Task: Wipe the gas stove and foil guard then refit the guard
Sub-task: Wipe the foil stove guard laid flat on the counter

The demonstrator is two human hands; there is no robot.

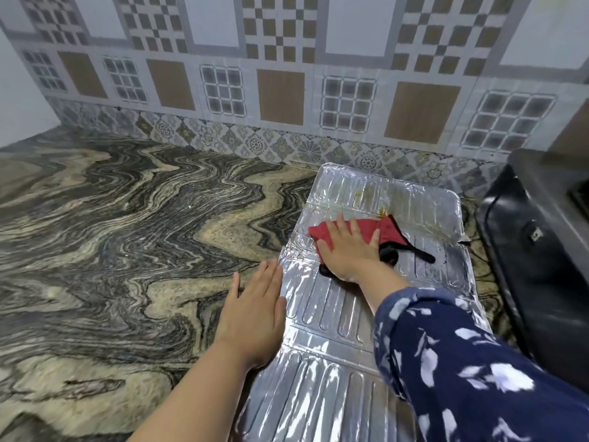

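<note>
The silver foil guard (331, 371) lies flat on the marbled counter, unfolded in ribbed panels running from the front edge toward the wall. A red cloth with black trim (387, 229) sits on its middle panel. My right hand (349, 250) presses flat on the cloth with fingers straight. My left hand (255, 311) lies flat with straight fingers at the guard's left edge, partly on the counter. Yellowish stains mark the far panel above the cloth. The black gas stove (541, 250) stands at the right edge, only partly in view.
The marbled stone counter (127, 234) stretches wide to the left of the guard. A patterned tiled wall (287, 90) rises behind it. The stove's side stands close to the guard's right edge.
</note>
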